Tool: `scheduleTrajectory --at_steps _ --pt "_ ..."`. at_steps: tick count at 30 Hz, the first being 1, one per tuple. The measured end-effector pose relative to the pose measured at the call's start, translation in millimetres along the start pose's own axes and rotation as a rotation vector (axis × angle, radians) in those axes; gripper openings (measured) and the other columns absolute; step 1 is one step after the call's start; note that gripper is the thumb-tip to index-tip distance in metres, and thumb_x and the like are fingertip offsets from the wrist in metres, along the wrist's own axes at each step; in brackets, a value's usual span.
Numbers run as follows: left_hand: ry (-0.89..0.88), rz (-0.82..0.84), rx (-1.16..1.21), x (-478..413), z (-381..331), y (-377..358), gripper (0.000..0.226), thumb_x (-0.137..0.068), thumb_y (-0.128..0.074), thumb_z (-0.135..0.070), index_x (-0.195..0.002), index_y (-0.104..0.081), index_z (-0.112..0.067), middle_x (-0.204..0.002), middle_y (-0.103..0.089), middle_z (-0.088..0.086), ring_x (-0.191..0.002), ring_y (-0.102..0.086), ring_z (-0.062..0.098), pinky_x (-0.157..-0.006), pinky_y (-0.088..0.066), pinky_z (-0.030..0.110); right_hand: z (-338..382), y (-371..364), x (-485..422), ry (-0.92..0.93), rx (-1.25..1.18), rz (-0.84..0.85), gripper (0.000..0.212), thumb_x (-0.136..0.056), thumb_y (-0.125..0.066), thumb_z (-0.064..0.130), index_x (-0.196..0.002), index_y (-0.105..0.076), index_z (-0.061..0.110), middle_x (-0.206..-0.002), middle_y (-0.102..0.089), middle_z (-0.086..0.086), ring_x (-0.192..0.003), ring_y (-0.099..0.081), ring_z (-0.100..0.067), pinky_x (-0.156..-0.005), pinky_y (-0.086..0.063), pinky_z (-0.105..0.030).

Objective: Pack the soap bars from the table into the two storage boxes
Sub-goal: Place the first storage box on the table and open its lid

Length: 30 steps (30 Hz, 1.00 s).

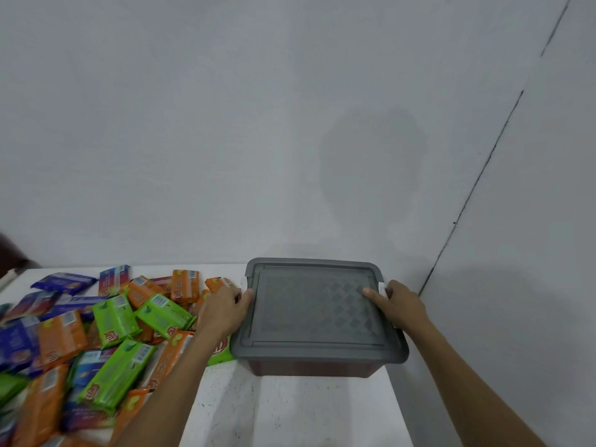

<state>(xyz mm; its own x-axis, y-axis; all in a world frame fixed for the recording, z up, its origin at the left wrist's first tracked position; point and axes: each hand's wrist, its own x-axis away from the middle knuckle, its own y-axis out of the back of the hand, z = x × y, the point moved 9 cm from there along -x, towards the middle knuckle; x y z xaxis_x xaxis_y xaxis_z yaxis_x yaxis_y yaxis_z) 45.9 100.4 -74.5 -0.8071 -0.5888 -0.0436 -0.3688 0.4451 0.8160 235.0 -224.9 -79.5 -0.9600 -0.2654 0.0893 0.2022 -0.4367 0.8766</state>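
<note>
A storage box [317, 366] with a grey patterned lid [314, 309] on it stands on the white table [290, 411], near the right end by the wall. My left hand [225, 309] grips the lid's left edge, thumb on top. My right hand [401, 301] grips the right edge at a white latch, thumb on the lid. A heap of wrapped soap bars [113, 317] in green, orange and blue covers the table's left part. Only one box is in view.
A grey wall rises right behind the table and a second wall closes the right side. The table's right edge runs just past the box. A dark object [13, 253] shows at the far left edge.
</note>
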Motion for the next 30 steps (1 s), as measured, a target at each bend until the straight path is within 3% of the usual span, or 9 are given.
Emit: scheduleTrajectory --at_steps 3,6,8,10,12,14,17,20,30 --pt "0.082 0.100 0.283 3 19 -9 0.053 -0.098 -0.046 -0.046 -0.064 -0.058 -0.007 -0.065 -0.058 0.010 -0.068 -0.056 0.030 -0.063 -0.044 0.038 -6 -1 4 -0.017 -0.337 0.053 0.051 -0.089 -0.059 0.056 -0.073 -0.050 0.008 -0.064 -0.048 -0.007 -0.053 -0.047 -0.020 -0.047 -0.043 -0.028" --pt "0.291 0.193 0.741 12 33 -22 0.046 -0.097 -0.050 -0.046 -0.095 -0.073 -0.007 -0.097 -0.072 0.010 -0.093 -0.066 0.027 -0.081 -0.055 0.043 -15 -6 13 -0.061 -0.631 0.083 0.054 -0.086 -0.064 0.056 -0.068 -0.055 0.005 -0.065 -0.045 -0.010 -0.054 -0.044 -0.020 -0.046 -0.037 -0.024" --pt "0.409 0.207 0.895 15 44 -32 0.042 -0.097 -0.052 -0.041 -0.119 -0.065 -0.007 -0.114 -0.069 0.012 -0.100 -0.066 0.028 -0.078 -0.058 0.041 -23 -14 18 -0.131 -0.775 0.106 0.053 -0.082 -0.069 0.056 -0.075 -0.070 0.003 -0.073 -0.065 -0.009 -0.065 -0.061 -0.024 -0.054 -0.050 -0.030" --pt "0.486 0.197 0.976 18 55 -40 0.061 -0.095 -0.057 -0.042 -0.144 -0.041 -0.010 -0.118 -0.069 0.011 -0.100 -0.068 0.028 -0.068 -0.060 0.039 -25 -17 22 -0.176 -0.869 0.121 0.047 -0.080 -0.072 0.054 -0.088 -0.077 0.008 -0.088 -0.075 -0.007 -0.078 -0.070 -0.026 -0.061 -0.058 -0.035" --pt "0.502 0.163 0.964 13 78 -53 0.083 -0.084 -0.064 -0.057 -0.149 -0.034 -0.013 -0.122 -0.067 0.010 -0.104 -0.068 0.028 -0.071 -0.060 0.043 -24 -14 23 -0.173 -0.825 0.108 0.052 -0.081 -0.070 0.055 -0.093 -0.075 0.005 -0.087 -0.071 -0.009 -0.071 -0.066 -0.023 -0.054 -0.054 -0.031" --pt "0.455 0.111 0.869 13 74 -46 0.092 -0.070 -0.063 -0.075 -0.136 -0.053 -0.011 -0.140 -0.055 0.009 -0.117 -0.060 0.029 -0.086 -0.057 0.048 -25 -8 21 -0.157 -0.641 0.062 0.058 -0.083 -0.065 0.060 -0.101 -0.069 0.006 -0.094 -0.065 -0.009 -0.070 -0.061 -0.019 -0.052 -0.048 -0.027" --pt "0.268 -0.071 0.613 23 35 -3 0.045 -0.094 -0.051 -0.052 -0.109 -0.066 -0.012 -0.118 -0.065 0.010 -0.106 -0.060 0.024 -0.089 -0.051 0.040 -20 13 20 -0.045 -0.221 -0.166 0.062 -0.085 -0.059 0.064 -0.120 -0.058 0.013 -0.111 -0.061 -0.009 -0.083 -0.059 -0.018 -0.066 -0.047 -0.029" --pt "0.080 -0.273 0.229 25 11 26 0.038 -0.094 -0.056 -0.042 -0.113 -0.069 -0.012 -0.110 -0.067 0.007 -0.094 -0.060 0.018 -0.079 -0.048 0.033 3 30 32 0.131 -0.050 -0.383 0.050 -0.089 -0.058 0.057 -0.110 -0.064 0.011 -0.109 -0.062 -0.010 -0.090 -0.060 -0.024 -0.071 -0.048 -0.032" --pt "0.015 -0.113 -0.054 24 -14 18 0.038 -0.099 -0.049 -0.041 -0.122 -0.066 -0.016 -0.112 -0.072 0.006 -0.101 -0.065 0.023 -0.078 -0.050 0.032 -4 5 23 0.135 -0.040 -0.210 0.063 -0.089 -0.055 0.059 -0.121 -0.068 0.006 -0.106 -0.068 -0.013 -0.088 -0.066 -0.023 -0.077 -0.053 -0.033"
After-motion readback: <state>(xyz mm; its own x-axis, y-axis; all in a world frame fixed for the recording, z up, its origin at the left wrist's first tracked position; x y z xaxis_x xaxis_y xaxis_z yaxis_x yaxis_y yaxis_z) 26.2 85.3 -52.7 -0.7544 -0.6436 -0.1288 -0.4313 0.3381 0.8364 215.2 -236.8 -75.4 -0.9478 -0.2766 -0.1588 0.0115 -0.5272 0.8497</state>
